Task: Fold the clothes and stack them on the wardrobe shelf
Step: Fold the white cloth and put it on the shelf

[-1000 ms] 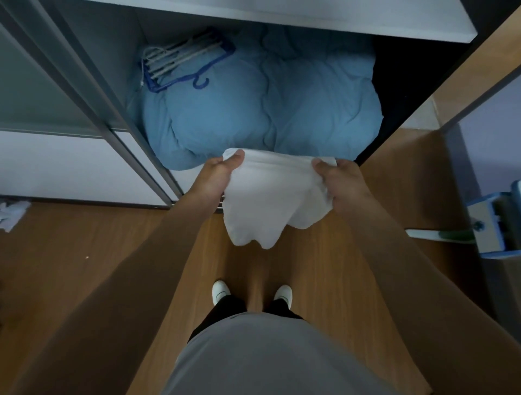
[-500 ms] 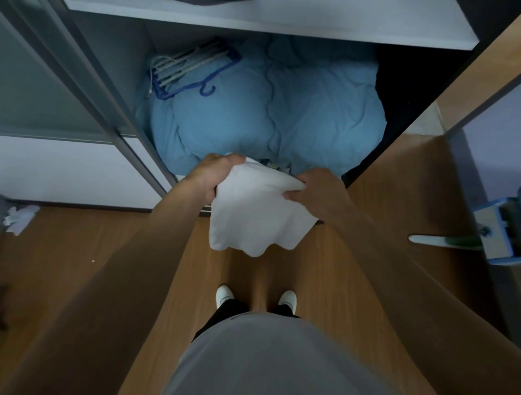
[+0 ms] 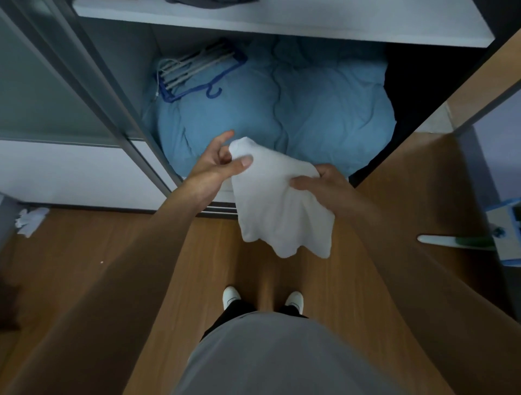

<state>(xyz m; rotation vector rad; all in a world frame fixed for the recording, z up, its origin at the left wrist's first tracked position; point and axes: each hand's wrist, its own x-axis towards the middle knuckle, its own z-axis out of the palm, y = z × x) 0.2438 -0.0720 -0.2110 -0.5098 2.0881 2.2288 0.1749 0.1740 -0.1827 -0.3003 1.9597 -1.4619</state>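
Shoes: white pair (image 3: 231,296) on the wooden floor (image 3: 112,239), directly below both hands.
White garment: (image 3: 276,208) held in the air between the hands; its loose lower edge hangs below them, above the floor.
Left hand: (image 3: 217,163) pinches the garment's upper left corner under the thumb; the forefinger is stretched forward, clear of the fabric.
Right hand: (image 3: 324,183) grips the garment's upper right edge, thumb on top, fingers curled behind the fabric.
Blue duvet: (image 3: 310,112) bunched in the wardrobe's lower compartment, just beyond both hands.
Hangers: (image 3: 194,73) a bundle lying on the duvet, beyond the left hand.
Wardrobe shelf: (image 3: 282,25) white board, farthest from the hands, above the duvet; a dark garment (image 3: 208,2) lies on it, mostly cut off.
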